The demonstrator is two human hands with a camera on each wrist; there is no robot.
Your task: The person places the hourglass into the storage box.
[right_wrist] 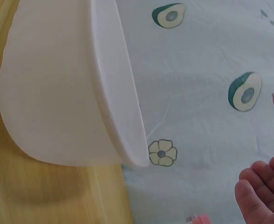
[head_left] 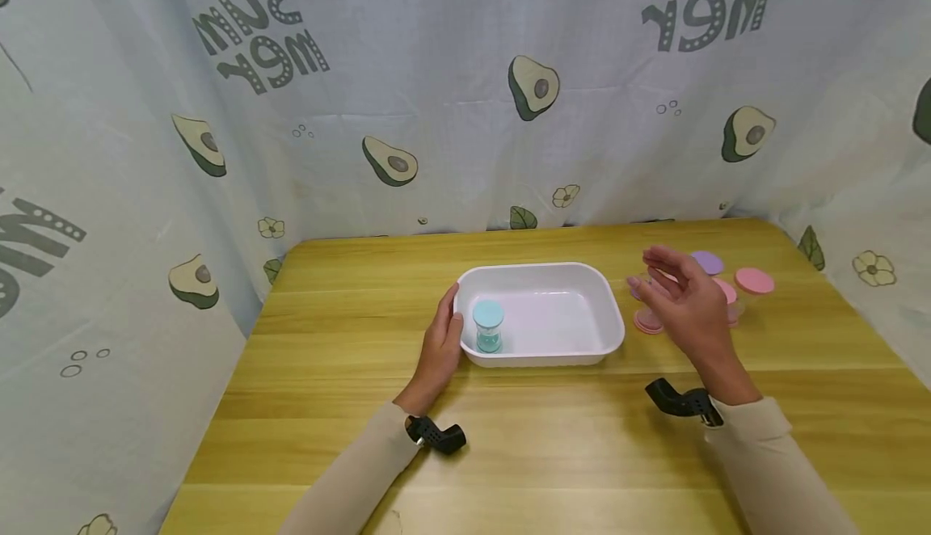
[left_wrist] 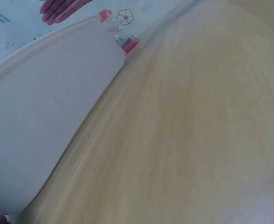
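Note:
A white plastic tray (head_left: 553, 325) stands on the table. Inside, at its left end, a small sand timer (head_left: 488, 326) with light blue caps stands upright. My left hand (head_left: 436, 349) rests along the tray's left end, fingers extended against the rim. To the right of the tray, my right hand (head_left: 680, 301) hovers with fingers and thumb apart, holding nothing. Beneath and beside it are several more sand timers: a pink-capped one (head_left: 753, 280), a purple-capped one (head_left: 707, 262) and a darker pink one (head_left: 647, 322). The right hand partly hides this group.
The wooden table (head_left: 553, 438) runs back to a hanging curtain (head_left: 451, 115) printed with avocados. A black wrist camera mount (head_left: 444, 438) sits on the left wrist, another black mount (head_left: 676, 400) on the right.

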